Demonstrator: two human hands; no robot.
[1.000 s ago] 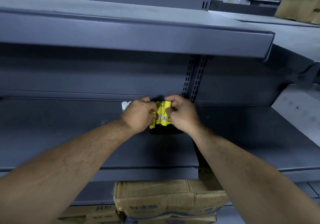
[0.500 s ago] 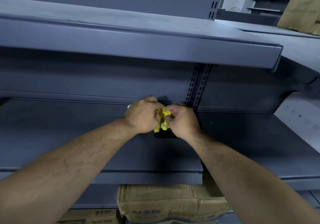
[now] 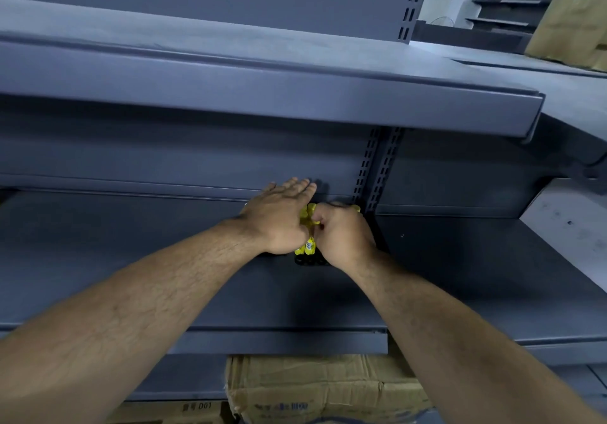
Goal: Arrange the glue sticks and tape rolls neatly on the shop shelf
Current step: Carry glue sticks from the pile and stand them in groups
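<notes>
On the shelf (image 3: pixel 131 259), glue sticks (image 3: pixel 308 246) sit inside the right grip (image 3: pixel 345 236), left hand (image 3: pixel 279 220) flat.

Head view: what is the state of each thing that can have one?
left hand, fingers straight, flat against the glue sticks.
right hand, fingers curled round the glue sticks.
glue sticks, bunched together on the shelf, between both hands.
cardboard box, crumpled, under the shelf.

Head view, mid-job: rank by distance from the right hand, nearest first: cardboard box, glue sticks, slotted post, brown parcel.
1. Glue sticks, in the right hand grip.
2. Slotted post, just behind.
3. Cardboard box, under the shelf.
4. Brown parcel, far upper right.
</notes>
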